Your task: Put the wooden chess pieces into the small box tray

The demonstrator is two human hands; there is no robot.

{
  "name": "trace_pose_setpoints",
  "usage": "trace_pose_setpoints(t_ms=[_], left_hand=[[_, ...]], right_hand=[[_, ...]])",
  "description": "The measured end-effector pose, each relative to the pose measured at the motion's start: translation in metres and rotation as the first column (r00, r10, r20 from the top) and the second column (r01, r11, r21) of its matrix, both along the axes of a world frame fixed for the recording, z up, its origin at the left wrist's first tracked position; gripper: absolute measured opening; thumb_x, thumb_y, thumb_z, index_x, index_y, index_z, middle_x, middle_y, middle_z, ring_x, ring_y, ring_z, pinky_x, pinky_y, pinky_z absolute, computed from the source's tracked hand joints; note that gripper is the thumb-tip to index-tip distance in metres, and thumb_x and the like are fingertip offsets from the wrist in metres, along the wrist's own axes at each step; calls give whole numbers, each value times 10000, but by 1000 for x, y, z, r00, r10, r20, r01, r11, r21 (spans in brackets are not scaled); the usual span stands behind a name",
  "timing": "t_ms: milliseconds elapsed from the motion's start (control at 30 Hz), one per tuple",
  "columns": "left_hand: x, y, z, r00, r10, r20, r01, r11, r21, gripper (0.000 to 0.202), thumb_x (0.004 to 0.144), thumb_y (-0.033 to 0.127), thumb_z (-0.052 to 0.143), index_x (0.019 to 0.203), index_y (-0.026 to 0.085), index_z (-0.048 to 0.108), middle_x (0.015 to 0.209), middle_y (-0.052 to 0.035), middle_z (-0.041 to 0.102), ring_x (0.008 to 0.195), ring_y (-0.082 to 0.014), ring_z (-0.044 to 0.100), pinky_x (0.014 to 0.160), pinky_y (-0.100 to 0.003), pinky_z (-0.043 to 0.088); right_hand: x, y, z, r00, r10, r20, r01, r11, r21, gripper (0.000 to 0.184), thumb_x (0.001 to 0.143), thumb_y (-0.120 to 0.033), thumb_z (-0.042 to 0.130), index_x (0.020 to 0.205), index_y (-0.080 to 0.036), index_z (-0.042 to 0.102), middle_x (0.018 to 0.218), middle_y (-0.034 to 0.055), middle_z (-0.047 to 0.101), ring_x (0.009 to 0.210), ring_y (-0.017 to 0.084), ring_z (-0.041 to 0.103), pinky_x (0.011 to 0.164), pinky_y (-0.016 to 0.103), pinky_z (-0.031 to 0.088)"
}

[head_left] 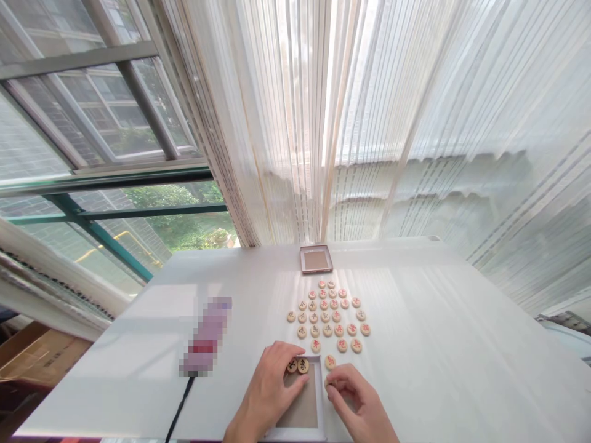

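Observation:
My left hand [272,387] lies over the left side of an open shallow box [300,409] with white walls. Its thumb and forefinger are apart, on either side of two round xiangqi pieces [303,366] with black characters, in the box's far left corner; whether it touches them I cannot tell. Just right of the box, my right hand [355,397] pinches a xiangqi piece [327,383], mostly hidden by the fingertips. Past those fingers lies a red-marked piece [330,362]. Beyond the box, many flat wooden pieces [325,317] with red or black characters are spread in loose rows.
A second shallow box or lid [316,259] lies near the far edge of the white table [415,344]. On the left is a blurred purple object [207,338] with a black strap [180,409]. Sheer curtains [369,123] hang behind the table, beside a window [106,111].

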State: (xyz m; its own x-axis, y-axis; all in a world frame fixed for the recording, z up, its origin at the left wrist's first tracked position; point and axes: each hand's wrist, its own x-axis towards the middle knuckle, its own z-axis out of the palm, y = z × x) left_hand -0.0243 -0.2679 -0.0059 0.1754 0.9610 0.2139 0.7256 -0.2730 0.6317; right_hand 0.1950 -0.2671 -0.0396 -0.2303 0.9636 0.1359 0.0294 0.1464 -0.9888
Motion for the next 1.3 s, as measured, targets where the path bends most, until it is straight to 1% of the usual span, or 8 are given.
trace_pose_setpoints(t_ms=[200, 367, 500, 633, 800, 967, 1133, 1300], left_hand=[[-1, 3, -3, 1000, -4, 2, 5, 999, -34, 296, 855, 152, 705, 1127, 265, 681, 1093, -66, 710, 1011, -275, 651, 906, -417, 541], [0, 3, -3, 1000, -20, 8, 20, 999, -35, 288, 861, 151, 702, 1121, 271, 676, 1086, -59, 714, 1009, -271, 654, 912, -414, 542], [0, 2, 1, 999, -33, 22, 33, 999, -4, 363, 843, 140, 722, 1170, 282, 654, 1174, -59, 704, 1102, -279, 640, 976, -432, 532], [-7, -2, 5, 999, -31, 21, 30, 999, 27, 328, 873, 164, 710, 1174, 281, 654, 1221, -76, 694, 1179, -290, 618, 1025, -455, 516], [-21, -7, 2, 1000, 24, 1, -24, 999, -28, 414, 834, 148, 710, 1222, 277, 651, 1191, -73, 704, 1127, -287, 654, 997, -461, 546], [-25, -9, -4, 999, 33, 0, -33, 999, -15, 342, 856, 130, 635, 1168, 260, 692, 1119, -72, 725, 1066, -271, 688, 961, -437, 571], [-22, -9, -3, 1000, 28, 7, -28, 1000, -4, 426, 802, 141, 693, 1208, 268, 685, 1166, -77, 720, 1101, -286, 679, 987, -449, 564], [-21, -2, -3, 1000, -4, 12, 4, 999, -34, 338, 860, 154, 658, 1174, 273, 693, 1112, -71, 731, 1042, -269, 693, 940, -425, 580]], right_hand=[[1, 0, -1, 1000, -4, 1, 4, 1000, -7, 401, 929, -613, 622, 987, -224, 700, 905, 64, 697, 778, 212, 699, 792, 325, 592], [3, 1, -3, 1000, 15, -18, -16, 997, -79, 435, 896, -635, 658, 1021, -222, 707, 905, 75, 727, 832, 237, 727, 834, 351, 595], [3, 2, 0, 998, 4, -57, -13, 987, -160, 425, 875, -607, 702, 1054, -222, 719, 890, 70, 739, 823, 241, 733, 825, 357, 605], [1, 2, 6, 993, -9, -116, -14, 979, -202, 489, 853, -647, 703, 1090, -220, 726, 890, 73, 741, 772, 240, 734, 772, 362, 623], [4, 2, 11, 993, -6, -118, -15, 983, -181, 471, 875, -624, 696, 1107, -214, 721, 927, 80, 742, 803, 243, 729, 776, 368, 619], [9, 3, 8, 994, 68, -88, -80, 988, -129, 395, 924, -542, 684, 1155, -222, 707, 945, 71, 730, 801, 231, 722, 816, 376, 603], [6, 2, 4, 990, 8, -138, -28, 989, -146, 433, 891, -576, 703, 1125, -211, 716, 917, 68, 722, 779, 225, 708, 777, 360, 603], [3, 2, 1, 986, -20, -168, -8, 987, -161, 454, 860, -613, 714, 1088, -220, 730, 909, 66, 717, 765, 227, 717, 761, 361, 613]])
